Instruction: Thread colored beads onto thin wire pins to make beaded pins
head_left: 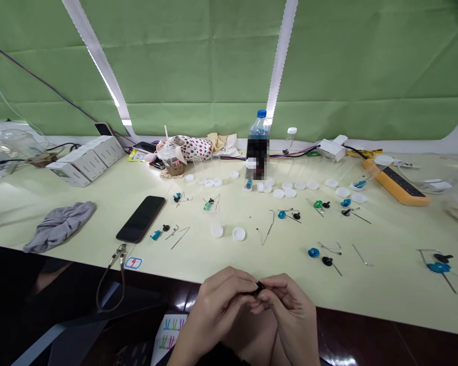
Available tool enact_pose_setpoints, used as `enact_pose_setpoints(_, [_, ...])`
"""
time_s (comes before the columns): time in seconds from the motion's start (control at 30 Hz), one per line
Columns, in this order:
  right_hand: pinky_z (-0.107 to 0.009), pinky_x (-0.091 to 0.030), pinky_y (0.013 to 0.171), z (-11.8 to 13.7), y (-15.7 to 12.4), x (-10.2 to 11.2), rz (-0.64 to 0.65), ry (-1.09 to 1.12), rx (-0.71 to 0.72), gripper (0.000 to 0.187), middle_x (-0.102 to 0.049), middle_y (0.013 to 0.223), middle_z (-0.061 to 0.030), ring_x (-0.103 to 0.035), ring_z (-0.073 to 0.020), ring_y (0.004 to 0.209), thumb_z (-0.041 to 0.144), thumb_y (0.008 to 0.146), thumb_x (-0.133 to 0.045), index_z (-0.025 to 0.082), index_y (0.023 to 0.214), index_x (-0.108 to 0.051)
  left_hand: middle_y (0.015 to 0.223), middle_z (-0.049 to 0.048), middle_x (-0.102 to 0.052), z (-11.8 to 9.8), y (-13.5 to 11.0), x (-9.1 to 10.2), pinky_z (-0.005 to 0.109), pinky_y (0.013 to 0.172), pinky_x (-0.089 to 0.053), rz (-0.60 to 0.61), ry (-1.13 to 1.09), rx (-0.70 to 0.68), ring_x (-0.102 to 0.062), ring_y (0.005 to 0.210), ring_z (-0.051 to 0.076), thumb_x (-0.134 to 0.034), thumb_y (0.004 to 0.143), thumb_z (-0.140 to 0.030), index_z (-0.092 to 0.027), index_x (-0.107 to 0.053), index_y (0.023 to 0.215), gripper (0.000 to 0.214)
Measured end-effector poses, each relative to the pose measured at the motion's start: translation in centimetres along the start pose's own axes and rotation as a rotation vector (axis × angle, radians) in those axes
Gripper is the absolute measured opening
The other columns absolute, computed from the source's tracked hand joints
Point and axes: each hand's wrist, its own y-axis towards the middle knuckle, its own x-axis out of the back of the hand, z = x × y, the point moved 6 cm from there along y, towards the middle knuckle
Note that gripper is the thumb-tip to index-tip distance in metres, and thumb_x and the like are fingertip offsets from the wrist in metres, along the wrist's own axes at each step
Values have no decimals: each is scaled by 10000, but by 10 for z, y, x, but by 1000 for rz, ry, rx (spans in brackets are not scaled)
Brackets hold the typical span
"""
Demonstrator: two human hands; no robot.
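At the table's front edge, my left hand and my right hand meet fingertip to fingertip. Between them they pinch a small black part, mostly hidden by the fingers. Beyond my hands lie a bent metal wire, a white round cap and a clear plastic tube standing on its white cap. To the right is a set with a blue piece, a black disc-shaped part and thin wires. Another blue piece lies to the left near a black part.
A phone and a grey cloth lie on the left. At the back stand a drink cup, a dark soda bottle and several white caps. An orange power strip sits at the right, white boxes at the left.
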Motion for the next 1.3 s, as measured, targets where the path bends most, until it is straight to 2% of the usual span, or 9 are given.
enact_pose_setpoints(0.17, [-225, -548, 494, -6, -2, -5, 50, 24, -24, 128, -680, 579, -2, -651, -149, 476, 318, 804, -705, 195, 787, -674, 879, 46, -711, 18, -1, -5, 257, 744, -527, -94, -317, 250, -667, 824, 168, -689, 781, -30, -195, -712, 939, 229])
enact_pose_setpoints(0.3, [-218, -530, 485, -14, -2, -5, 51, 51, -40, 132, -681, 604, 1, -638, -140, 472, 331, 819, -696, 203, 810, -664, 807, 36, -708, 25, -2, -8, 250, 699, -509, -152, -486, 348, -654, 765, 164, -713, 723, 3, -190, -748, 840, 228])
enact_pose_setpoints(0.5, [-219, -535, 568, -19, -8, -2, 86, 38, 38, 144, -685, 672, -8, -648, -142, 569, 309, 810, -713, 214, 913, -681, 771, 45, -710, 25, -2, -2, 275, 711, -488, -251, -503, 326, -623, 744, 168, -764, 705, -57, -190, -768, 802, 164])
enact_pose_setpoints(0.7, [-258, -592, 662, -30, -11, -3, 111, 12, 53, 236, -734, 864, -63, -708, -193, 746, 236, 798, -733, 227, 1025, -667, 748, 44, -708, 26, -5, 0, 266, 673, -480, -306, -605, 391, -610, 716, 162, -804, 684, -102, -171, -753, 767, 119])
enact_pose_setpoints(0.9, [-214, -577, 586, -27, -10, -2, 65, -1, 147, 124, -725, 775, -27, -691, -156, 634, 211, 817, -704, 235, 938, -694, 728, 34, -706, 26, -7, -3, 244, 649, -485, -308, -678, 428, -615, 684, 144, -824, 644, -77, -170, -760, 749, 154])
enact_pose_setpoints(1.07, [-221, -549, 539, -15, -13, -7, -67, 62, 78, 116, -701, 690, -10, -644, -140, 545, 288, 774, -743, 221, 864, -711, 800, 42, -709, 26, -4, -2, 242, 672, -505, -333, -683, 427, -634, 733, 152, -845, 605, -74, -186, -776, 740, 189])
enact_pose_setpoints(1.23, [-239, -538, 523, -9, -15, -12, -83, 71, 16, 142, -700, 663, -12, -640, -153, 542, 324, 742, -767, 220, 820, -711, 729, 22, -670, 25, -6, -3, 221, 560, -487, -326, -697, 466, -604, 611, 123, -816, 625, -66, -181, -778, 744, 170])
enact_pose_setpoints(1.3, [-239, -536, 521, -9, -15, -12, -90, 75, 5, 141, -700, 661, -12, -641, -155, 549, 324, 733, -773, 225, 811, -709, 723, 26, -681, 24, -7, -2, 226, 570, -489, -332, -692, 477, -606, 601, 123, -795, 640, -58, -175, -777, 748, 160])
